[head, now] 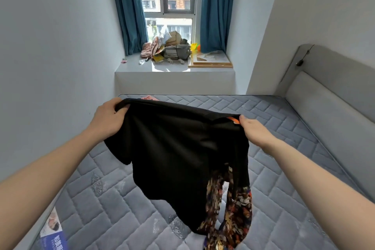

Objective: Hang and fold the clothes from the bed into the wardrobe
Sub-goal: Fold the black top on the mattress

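At the centre of the frame a black shirt (172, 148) hangs spread between both hands above the bed (284, 168). The left hand (110, 118), left of centre, has its fingers curled round one top corner of the shirt; the right hand (256, 131), right of centre, pinches the other top corner, where an orange tag (233, 120) shows — the fingers themselves are hidden behind the cloth. Below the shirt, at lower centre, a floral garment (229, 215) trails down to the bed; what holds it up I cannot tell. A pink cloth (149, 98) peeks over the shirt's top edge, lying at the far side of the bed. In the upper middle, a window sill (172, 69) carries a pile of clutter (170, 47) between blue curtains (129, 8), and a grey headboard (328, 95) runs along the right edge.
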